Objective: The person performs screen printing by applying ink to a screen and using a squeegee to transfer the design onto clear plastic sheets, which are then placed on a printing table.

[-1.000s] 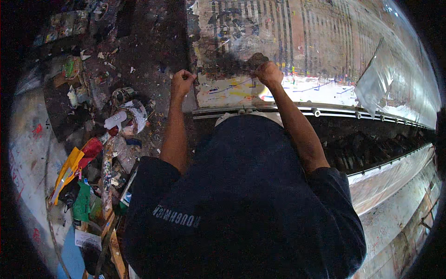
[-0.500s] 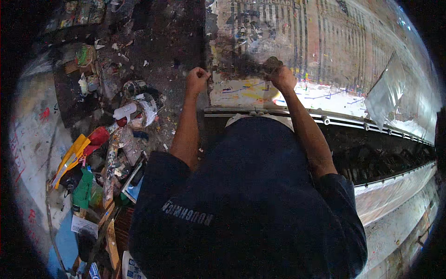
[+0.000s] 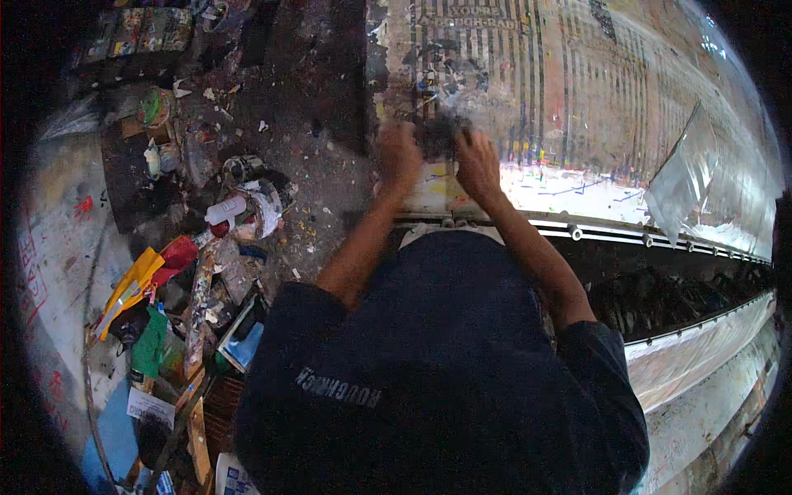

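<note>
My right hand (image 3: 478,169) is closed on a dark, crumpled wad (image 3: 444,134) that looks like a rag, held over the paint-marked board (image 3: 561,91). Motion smears the wad's outline. Close by on its left is my left hand (image 3: 399,155), blurred, near the board's left edge; its fingers cannot be made out. Dark printed stripes and colored paint marks cover the board, with a bright white strip (image 3: 569,187) along its near side.
A metal rail (image 3: 610,234) with round knobs edges the board, above a dark trough (image 3: 660,285). A loose grey sheet (image 3: 686,173) lies at the right. On the left are paint-splattered containers (image 3: 256,206), a yellow cloth (image 3: 132,285), a green cloth (image 3: 148,342) and wood strips (image 3: 196,429).
My left hand has moved right, from beside the board to over its left edge. The right hand has shifted slightly left with the dark wad, so both hands are closer together.
</note>
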`<state>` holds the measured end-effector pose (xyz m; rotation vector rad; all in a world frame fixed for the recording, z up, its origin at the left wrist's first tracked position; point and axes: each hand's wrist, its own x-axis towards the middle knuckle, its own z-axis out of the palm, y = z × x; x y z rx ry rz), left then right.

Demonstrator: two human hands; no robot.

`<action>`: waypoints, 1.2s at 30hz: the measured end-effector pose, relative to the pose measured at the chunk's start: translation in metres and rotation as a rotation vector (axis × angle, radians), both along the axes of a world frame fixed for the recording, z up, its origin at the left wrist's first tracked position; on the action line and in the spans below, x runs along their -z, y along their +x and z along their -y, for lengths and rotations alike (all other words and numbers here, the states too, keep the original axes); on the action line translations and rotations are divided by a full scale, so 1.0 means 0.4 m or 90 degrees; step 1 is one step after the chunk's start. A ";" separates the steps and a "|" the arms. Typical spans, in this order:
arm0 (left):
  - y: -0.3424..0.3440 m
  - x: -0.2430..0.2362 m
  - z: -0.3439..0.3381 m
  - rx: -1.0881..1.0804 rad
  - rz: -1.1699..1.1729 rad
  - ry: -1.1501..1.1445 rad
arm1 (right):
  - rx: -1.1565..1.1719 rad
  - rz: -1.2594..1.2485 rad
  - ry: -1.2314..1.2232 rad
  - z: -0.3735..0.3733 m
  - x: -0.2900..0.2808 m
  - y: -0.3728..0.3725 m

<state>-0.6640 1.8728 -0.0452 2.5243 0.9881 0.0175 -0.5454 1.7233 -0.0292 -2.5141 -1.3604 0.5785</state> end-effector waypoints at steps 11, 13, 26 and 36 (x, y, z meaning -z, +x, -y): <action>0.279 0.006 -0.107 0.128 0.077 0.177 | -0.068 0.035 -0.013 0.041 0.034 -0.043; 0.304 -0.001 -0.111 0.140 -0.026 0.186 | -0.032 0.000 0.075 0.045 0.046 -0.037; 0.305 0.014 -0.067 0.163 -0.050 0.263 | 0.088 -0.413 -0.018 0.050 -0.009 0.162; 0.394 -0.040 0.083 -0.075 -0.197 0.145 | 0.612 0.080 0.037 0.888 -0.115 0.657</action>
